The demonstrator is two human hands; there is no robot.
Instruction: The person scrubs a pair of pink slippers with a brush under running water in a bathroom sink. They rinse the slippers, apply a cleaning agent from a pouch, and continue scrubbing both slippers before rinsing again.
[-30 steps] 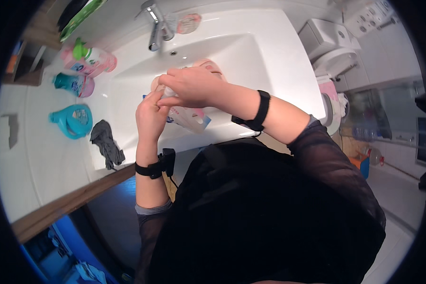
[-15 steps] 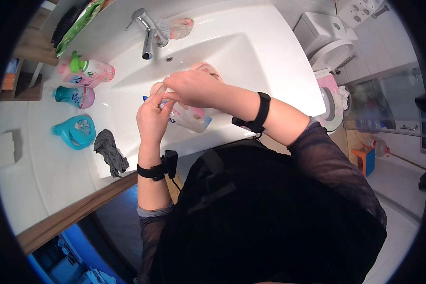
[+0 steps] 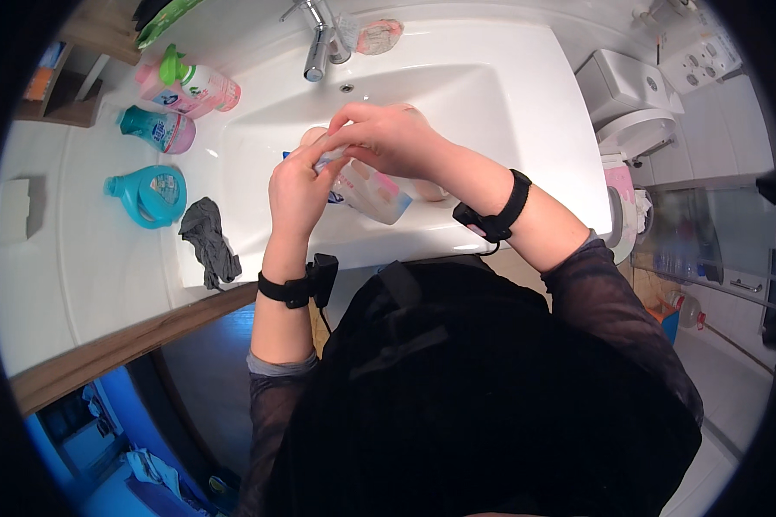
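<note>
While my left hand (image 3: 297, 194) curls closed round the top end of a white bottle (image 3: 372, 196), its body slants across the sink (image 3: 547, 129) | my right hand (image 3: 394, 138) bends in at that end, fingers nearly together, can't tell if they grip | grey cloth (image 3: 209, 244) on left edge | teal jug (image 3: 157, 198) beyond | chrome tap (image 3: 317, 53) at back | toilet (image 3: 627, 90) far right

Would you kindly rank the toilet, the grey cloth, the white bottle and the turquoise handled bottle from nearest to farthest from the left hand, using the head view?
1. White bottle: right at the left hand, extending to its right.
2. Grey cloth: to the left.
3. Turquoise handled bottle: farther left.
4. Toilet: far off to the right.
</note>
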